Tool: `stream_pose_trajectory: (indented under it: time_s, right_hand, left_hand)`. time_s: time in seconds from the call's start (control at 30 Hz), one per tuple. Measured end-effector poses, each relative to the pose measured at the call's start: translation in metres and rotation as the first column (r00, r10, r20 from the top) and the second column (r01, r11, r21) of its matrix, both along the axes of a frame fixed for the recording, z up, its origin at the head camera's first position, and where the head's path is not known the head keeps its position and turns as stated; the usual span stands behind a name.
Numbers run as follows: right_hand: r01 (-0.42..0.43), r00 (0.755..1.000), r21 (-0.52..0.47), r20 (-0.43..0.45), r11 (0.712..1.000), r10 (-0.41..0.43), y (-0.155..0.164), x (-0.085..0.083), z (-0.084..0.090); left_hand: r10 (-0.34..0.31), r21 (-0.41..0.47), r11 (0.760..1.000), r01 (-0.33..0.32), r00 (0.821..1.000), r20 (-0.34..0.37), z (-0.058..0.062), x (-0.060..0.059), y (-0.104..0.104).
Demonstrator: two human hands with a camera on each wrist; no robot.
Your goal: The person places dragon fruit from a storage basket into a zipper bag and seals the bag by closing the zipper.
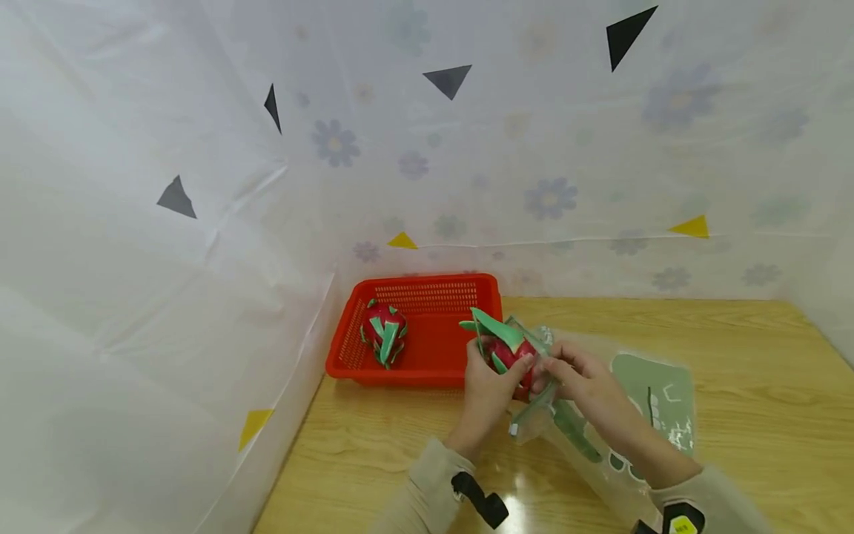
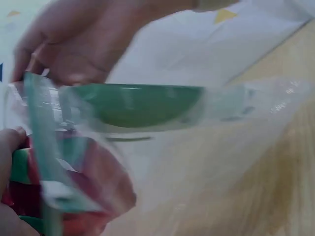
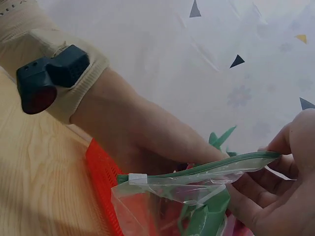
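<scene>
Gripping the dragon fruit [image 1: 510,354] in your left hand [image 1: 489,386], you have it at the mouth of the clear zip bag [image 1: 603,437], just in front of the red basket [image 1: 427,330]. Your right hand [image 1: 587,382] pinches the bag's green-edged rim. The bag lies on the bench [image 1: 747,415]. A second dragon fruit [image 1: 383,332] sits in the basket.

I count two dragon fruits: one [image 1: 383,332] in the basket, one [image 1: 508,352] at the bag mouth. One red plastic basket [image 1: 427,297]. One clear zip bag with green print [image 1: 650,393]. One wooden table [image 1: 747,415]. Two hands in view: left hand [image 1: 487,386], right hand [image 1: 587,382].
</scene>
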State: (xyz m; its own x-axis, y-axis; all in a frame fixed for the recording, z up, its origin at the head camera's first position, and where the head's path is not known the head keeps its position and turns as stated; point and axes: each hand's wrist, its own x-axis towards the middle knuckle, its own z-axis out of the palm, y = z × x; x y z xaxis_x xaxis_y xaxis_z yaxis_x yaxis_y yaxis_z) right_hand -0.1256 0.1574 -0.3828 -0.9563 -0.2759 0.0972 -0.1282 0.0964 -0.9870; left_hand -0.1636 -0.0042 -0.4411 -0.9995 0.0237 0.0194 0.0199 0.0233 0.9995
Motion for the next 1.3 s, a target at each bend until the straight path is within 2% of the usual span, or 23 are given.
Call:
stream_pose_trajectory:
  time_s: [0.07, 0.13, 0.23, 0.33, 0.37, 0.5, 0.57, 0.7, 0.83, 0.9, 0.93, 1.03, 1.1, 1.17, 1.2, 1.27, 1.3]
  right_hand:
    - [0.005, 1.0, -0.03, -0.02, 1.0, -0.006, -0.001, -0.001, 0.002]
    - [0.013, 0.999, -0.074, -0.033, 0.997, -0.015, -0.001, -0.003, 0.005]
    - [0.02, 0.999, -0.105, -0.031, 0.994, -0.023, -0.001, -0.004, 0.009]
    - [0.022, 0.999, -0.117, -0.021, 0.993, -0.024, 0.001, -0.003, 0.011]
    - [0.026, 0.999, -0.114, -0.023, 0.993, -0.029, 0.002, -0.003, 0.011]
    - [0.044, 0.998, -0.118, -0.046, 0.992, -0.05, 0.008, -0.001, 0.013]
    - [0.05, 0.997, -0.105, -0.058, 0.993, -0.057, 0.011, 0.0, 0.013]
    - [0.061, 0.993, -0.103, -0.091, 0.993, -0.07, 0.016, 0.0, 0.014]
    - [0.048, 0.988, -0.09, -0.141, 0.995, -0.06, 0.022, 0.001, 0.017]
    - [0.037, 0.987, -0.084, -0.152, 0.996, -0.05, 0.026, 0.001, 0.019]
    - [0.035, 0.987, -0.084, -0.151, 0.996, -0.047, 0.028, 0.001, 0.02]
    - [0.046, 0.989, -0.081, -0.139, 0.996, -0.057, 0.037, -0.001, 0.022]
    - [0.057, 0.989, -0.071, -0.135, 0.996, -0.066, 0.044, -0.002, 0.022]
    - [0.069, 0.987, -0.069, -0.144, 0.995, -0.078, 0.05, -0.003, 0.022]
    - [0.083, 0.984, -0.061, -0.151, 0.995, -0.091, 0.052, -0.003, 0.022]
    - [0.095, 0.982, -0.074, -0.158, 0.993, -0.106, 0.057, -0.004, 0.023]
    - [0.104, 0.98, -0.076, -0.163, 0.992, -0.115, 0.059, -0.004, 0.023]
  left_hand:
    - [-0.015, -0.05, 0.999, 0.011, 0.997, -0.074, -0.003, 0.005, 0.004]
    - [-0.061, -0.158, 0.987, 0.032, 0.981, -0.183, -0.007, 0.012, 0.008]
    - [-0.155, -0.352, 0.936, 0.032, 0.932, -0.328, -0.011, 0.02, 0.011]
    - [-0.253, -0.463, 0.886, 0.042, 0.879, -0.405, -0.011, 0.024, 0.012]
    - [-0.28, -0.488, 0.872, 0.045, 0.862, -0.422, -0.011, 0.023, 0.012]
    - [-0.365, -0.574, 0.817, 0.051, 0.816, -0.448, -0.009, 0.019, 0.01]
    - [-0.417, -0.62, 0.781, 0.077, 0.803, -0.426, -0.009, 0.015, 0.008]
    - [-0.52, -0.683, 0.71, 0.169, 0.781, -0.348, -0.008, 0.011, 0.001]
    - [-0.615, -0.747, 0.628, 0.22, 0.729, -0.301, -0.003, 0.008, -0.007]
    - [-0.645, -0.788, 0.571, 0.23, 0.719, -0.258, 0.002, 0.007, -0.011]
    - [-0.657, -0.81, 0.539, 0.232, 0.717, -0.232, 0.005, 0.007, -0.012]
    - [-0.661, -0.867, 0.442, 0.229, 0.737, -0.142, 0.014, 0.008, -0.018]
    - [-0.671, -0.908, 0.371, 0.192, 0.731, -0.119, 0.019, 0.008, -0.022]
    - [-0.699, -0.947, 0.298, 0.118, 0.703, -0.132, 0.022, 0.007, -0.027]
    - [-0.719, -0.961, 0.267, 0.073, 0.679, -0.149, 0.023, 0.007, -0.031]
    - [-0.759, -0.974, 0.227, -0.017, 0.624, -0.188, 0.023, 0.005, -0.038]
    - [-0.772, -0.975, 0.214, -0.054, 0.603, -0.202, 0.023, 0.005, -0.041]
